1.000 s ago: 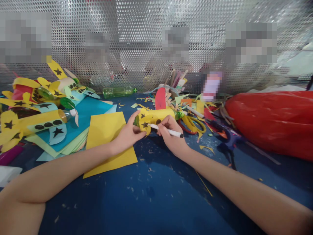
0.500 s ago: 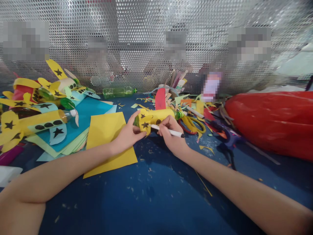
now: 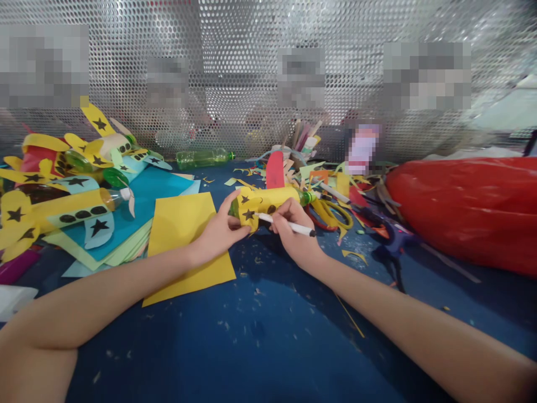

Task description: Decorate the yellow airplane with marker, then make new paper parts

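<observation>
A bottle plane point(image 3: 272, 200) wrapped in yellow paper, with black stars and a red fin, lies across the middle of the blue table point(image 3: 260, 336). My left hand point(image 3: 220, 229) grips its tail end, fingers curled round the yellow paper. My right hand point(image 3: 296, 229) is closed on a white marker point(image 3: 291, 225), whose tip touches the plane's yellow side near a black dot. A yellow paper sheet point(image 3: 184, 240) lies under my left wrist.
Finished paper planes point(image 3: 62, 184) and stacked coloured sheets point(image 3: 126, 224) fill the left. Paper scraps, scissors point(image 3: 331, 215) and a cup of sticks point(image 3: 302, 143) sit behind. A red plastic bag point(image 3: 465, 207) lies right. A green bottle point(image 3: 203, 158) rests by the perforated metal screen point(image 3: 251, 67).
Almost nothing has changed. The marker in my right hand has shifted very slightly along the plane's side; my left hand keeps its hold.
</observation>
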Available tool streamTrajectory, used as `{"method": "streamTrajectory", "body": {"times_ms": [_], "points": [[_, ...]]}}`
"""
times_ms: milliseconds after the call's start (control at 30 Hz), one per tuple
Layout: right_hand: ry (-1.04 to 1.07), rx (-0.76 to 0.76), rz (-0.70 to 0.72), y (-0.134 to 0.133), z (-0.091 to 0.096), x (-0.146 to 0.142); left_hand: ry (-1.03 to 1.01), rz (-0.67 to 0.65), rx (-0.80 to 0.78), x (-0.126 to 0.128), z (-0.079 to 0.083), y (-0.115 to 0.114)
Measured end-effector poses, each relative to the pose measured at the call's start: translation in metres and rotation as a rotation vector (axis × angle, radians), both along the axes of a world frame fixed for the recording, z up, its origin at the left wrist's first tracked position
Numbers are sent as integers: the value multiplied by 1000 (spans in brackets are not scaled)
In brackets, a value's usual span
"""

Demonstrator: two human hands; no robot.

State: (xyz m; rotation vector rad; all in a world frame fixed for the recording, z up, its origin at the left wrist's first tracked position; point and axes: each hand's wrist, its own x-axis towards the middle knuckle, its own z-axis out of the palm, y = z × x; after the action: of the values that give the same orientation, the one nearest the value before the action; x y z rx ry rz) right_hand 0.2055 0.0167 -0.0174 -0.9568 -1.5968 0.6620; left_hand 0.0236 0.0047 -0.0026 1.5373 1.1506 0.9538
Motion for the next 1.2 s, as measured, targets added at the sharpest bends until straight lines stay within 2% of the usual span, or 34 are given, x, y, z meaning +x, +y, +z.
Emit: {"method": "streamTrajectory", "body": {"times_ms": [300, 400, 500, 633, 867, 967, 1033, 1200], "points": [[-1, 5, -7, 1, 0, -1, 22, 1, 15, -1, 0, 0], [-15, 51, -3, -3, 1, 0, 16, -1, 17, -1, -2, 1], [-118, 162, -10, -12, 6, 0, 7, -6, 15, -2, -4, 3], [-309, 394, 95, -20, 13, 0, -33, -1, 10, 0, -5, 5], [-413, 638, 139, -15, 9, 1, -37, 23, -1, 2, 2, 0], [-493, 824, 176, -16, 10, 3, -54, 34, 8, 1, 6, -2], [-522, 926, 152, -18, 11, 4, -48, 51, 13, 1, 7, -2], [-578, 1001, 141, -21, 11, 4, -108, 90, -6, 3, 9, -4]]}}
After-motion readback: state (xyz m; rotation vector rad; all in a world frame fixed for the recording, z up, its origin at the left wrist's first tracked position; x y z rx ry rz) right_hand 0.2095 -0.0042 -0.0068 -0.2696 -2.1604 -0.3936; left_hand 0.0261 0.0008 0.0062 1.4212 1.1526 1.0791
